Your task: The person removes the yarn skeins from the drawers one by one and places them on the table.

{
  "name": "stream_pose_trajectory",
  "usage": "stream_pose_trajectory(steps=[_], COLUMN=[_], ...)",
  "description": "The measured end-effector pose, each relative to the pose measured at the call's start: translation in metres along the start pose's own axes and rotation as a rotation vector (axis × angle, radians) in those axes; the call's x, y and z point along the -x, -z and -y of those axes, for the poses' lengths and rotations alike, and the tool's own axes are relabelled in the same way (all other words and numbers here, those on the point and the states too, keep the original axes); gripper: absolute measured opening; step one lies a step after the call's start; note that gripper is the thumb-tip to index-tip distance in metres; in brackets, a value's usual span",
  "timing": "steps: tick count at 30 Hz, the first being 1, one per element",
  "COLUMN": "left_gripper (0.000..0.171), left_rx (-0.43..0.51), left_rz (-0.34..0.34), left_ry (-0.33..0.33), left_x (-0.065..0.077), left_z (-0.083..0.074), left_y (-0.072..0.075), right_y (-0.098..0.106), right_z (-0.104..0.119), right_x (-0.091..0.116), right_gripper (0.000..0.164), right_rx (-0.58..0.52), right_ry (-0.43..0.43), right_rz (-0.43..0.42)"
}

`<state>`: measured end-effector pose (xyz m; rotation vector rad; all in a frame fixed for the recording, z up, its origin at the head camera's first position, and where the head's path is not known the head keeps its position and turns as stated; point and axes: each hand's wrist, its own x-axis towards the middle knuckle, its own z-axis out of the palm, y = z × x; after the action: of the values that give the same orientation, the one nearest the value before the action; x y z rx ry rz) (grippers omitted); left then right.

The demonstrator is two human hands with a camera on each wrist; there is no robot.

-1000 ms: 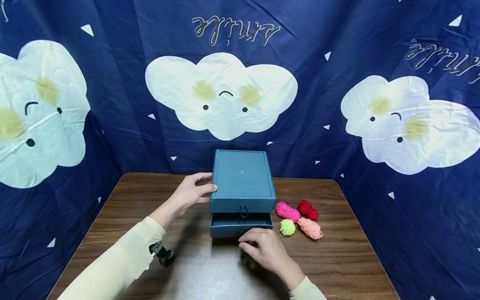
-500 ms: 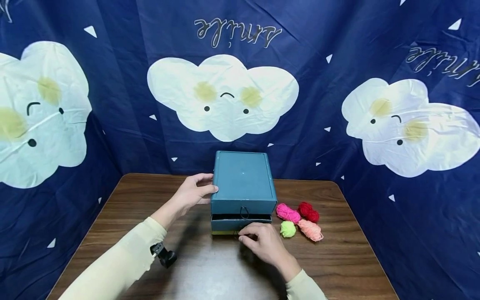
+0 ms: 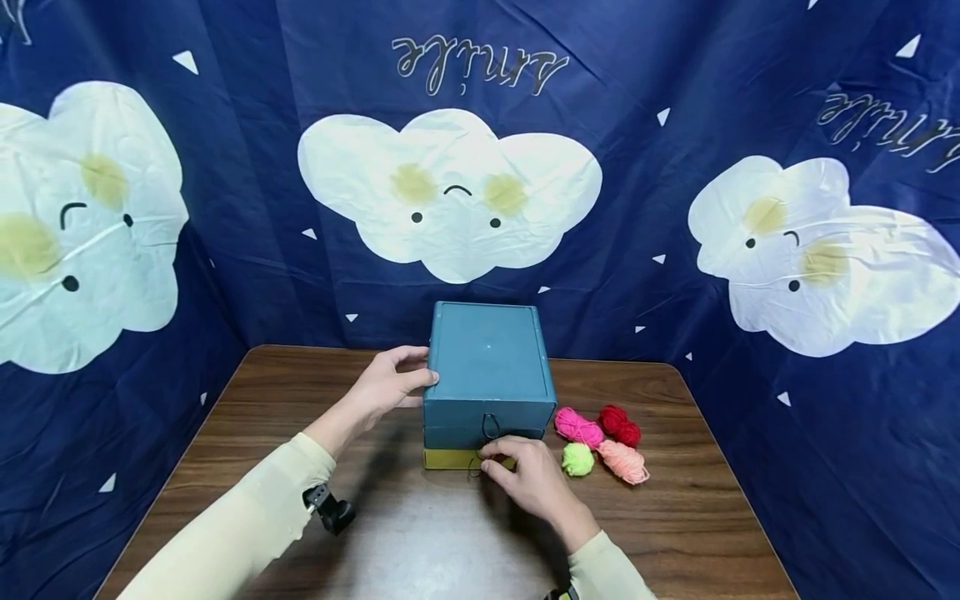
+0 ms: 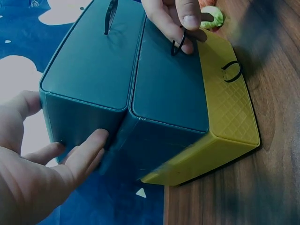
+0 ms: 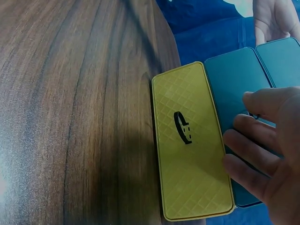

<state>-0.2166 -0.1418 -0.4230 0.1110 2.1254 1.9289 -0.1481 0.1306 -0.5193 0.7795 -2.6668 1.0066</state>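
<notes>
A small drawer cabinet stands on the table, with two teal tiers above a yellow bottom drawer. Each drawer front bears a black loop. In the head view, my left hand is at the cabinet's left side, its thumb at the top edge and its fingers spread against the side wall. At the front, my right hand pinches the black loop of the middle drawer between thumb and finger. That drawer's front sits flush with the top one. Right fingers partly cover the yellow front in the head view.
Right of the cabinet lie a pink yarn bundle, a red one, a peach one and a lime-green yarn ball. Behind the wooden table hangs a dark blue cloth with clouds.
The middle drawer has slid back into the cabinet, away from me, and its opening no longer shows. My right hand moved in with it; the left stayed at the side. The yellow front came into view.
</notes>
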Motion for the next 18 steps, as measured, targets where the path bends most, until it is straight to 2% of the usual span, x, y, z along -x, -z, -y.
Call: stream_pose_trajectory(steps=[5, 10, 14, 18], left_gripper=[0.064, 0.064, 0.066, 0.067], left_rx=[-0.004, -0.017, -0.005, 0.023], left_rz=[-0.003, -0.006, 0.010, 0.033], left_ry=[0.000, 0.010, 0.029, 0.058], left_x=[-0.002, -0.003, -0.004, -0.004], left_z=[0.000, 0.001, -0.001, -0.005], left_y=[-0.001, 0.000, 0.002, 0.004], right_y=[-0.002, -0.006, -0.008, -0.012], right_z=[-0.001, -0.006, -0.012, -0.019], right_x=[0.002, 0.009, 0.015, 0.017], right_gripper=[0.021, 0.033, 0.026, 0.018], right_rx=[-0.012, -0.103, -0.119, -0.060], right_ry=[0.000, -0.034, -0.070, -0.072], right_rz=[0.002, -0.022, -0.037, 0.031])
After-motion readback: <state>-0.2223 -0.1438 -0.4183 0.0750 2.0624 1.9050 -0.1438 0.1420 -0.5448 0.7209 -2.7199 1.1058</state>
